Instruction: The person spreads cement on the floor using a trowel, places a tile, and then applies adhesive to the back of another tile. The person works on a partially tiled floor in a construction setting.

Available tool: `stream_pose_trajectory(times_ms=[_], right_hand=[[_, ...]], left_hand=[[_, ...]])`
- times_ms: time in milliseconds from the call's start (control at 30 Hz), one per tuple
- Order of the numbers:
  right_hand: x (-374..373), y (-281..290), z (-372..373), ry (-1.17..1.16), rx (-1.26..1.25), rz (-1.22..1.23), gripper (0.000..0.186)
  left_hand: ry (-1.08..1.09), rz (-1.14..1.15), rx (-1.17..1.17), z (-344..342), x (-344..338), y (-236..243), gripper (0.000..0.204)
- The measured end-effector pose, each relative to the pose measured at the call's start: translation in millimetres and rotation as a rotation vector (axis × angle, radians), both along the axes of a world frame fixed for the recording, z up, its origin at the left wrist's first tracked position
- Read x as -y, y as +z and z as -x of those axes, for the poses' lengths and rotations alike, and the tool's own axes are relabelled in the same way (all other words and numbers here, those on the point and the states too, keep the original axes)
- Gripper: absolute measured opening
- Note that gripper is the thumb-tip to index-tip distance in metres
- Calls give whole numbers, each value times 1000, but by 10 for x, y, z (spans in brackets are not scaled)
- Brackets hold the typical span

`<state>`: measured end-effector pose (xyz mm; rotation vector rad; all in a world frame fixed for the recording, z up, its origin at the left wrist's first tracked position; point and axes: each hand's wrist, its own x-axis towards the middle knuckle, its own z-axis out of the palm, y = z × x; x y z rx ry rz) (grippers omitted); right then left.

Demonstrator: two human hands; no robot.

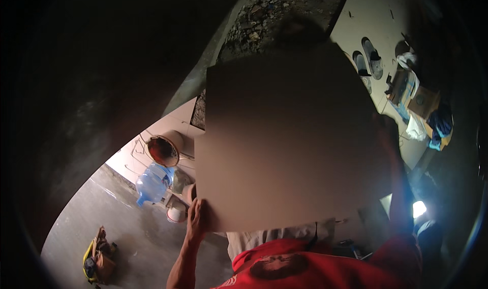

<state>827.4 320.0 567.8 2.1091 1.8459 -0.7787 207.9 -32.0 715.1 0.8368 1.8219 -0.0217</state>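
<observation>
- While the person in the red shirt (315, 266) stands over the work, a large square panel (295, 141) fills the space between both hands, raised in front of the body, its face plain and dull brown.
- The left hand (197, 214) grasps the panel at its lower left corner, fingers wrapped over the edge.
- Higher up, the right hand (389, 129) grips the opposite edge — its fingers are dim in the shadow, so I cannot make out each one.
- Just left of the panel, a clear blue water jug (152, 182) lies on its side, near a round bucket (162, 149) with a reddish-brown inside and a small white tub (176, 211).
- Farther off on the grey floor (142, 248) sits a yellow-and-brown bundle (99, 258), well apart from the rest.
- Past the far edge I see loose rubble (254, 20).
- Over to the right, two dark slippers (371, 58) lie on pale flooring (363, 9), with a cardboard box (423, 102) and crumpled cloths and wrappings beyond them.
- Low on that side, a bright white lamp (419, 209) glows — close by the right forearm.
</observation>
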Motion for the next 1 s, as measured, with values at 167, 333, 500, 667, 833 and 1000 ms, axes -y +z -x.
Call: stream_pose_trajectory(times_ms=[167,333,500,667,833,1000], right_hand=[[-2233,-905,-278,551,326,-112,52],[-3927,-1242,-147,606,306,-180,40],[-4952,-1376,192,758,360,-300,37],[-5647,-1631,441,917,461,-368,34],[-6090,-2044,602,1079,586,-429,31],[-6329,-2322,670,1215,740,-474,29]], left_hand=[[275,-106,207,-839,-592,-1120,58],[1181,-146,493,-1719,-1729,-2056,43],[1357,-216,636,-2275,-2640,-2329,36],[1447,-212,624,-2522,-3104,-2505,41],[1403,-273,654,-2526,-3284,-2729,35],[1527,-246,664,-2643,-3450,-2830,29]])
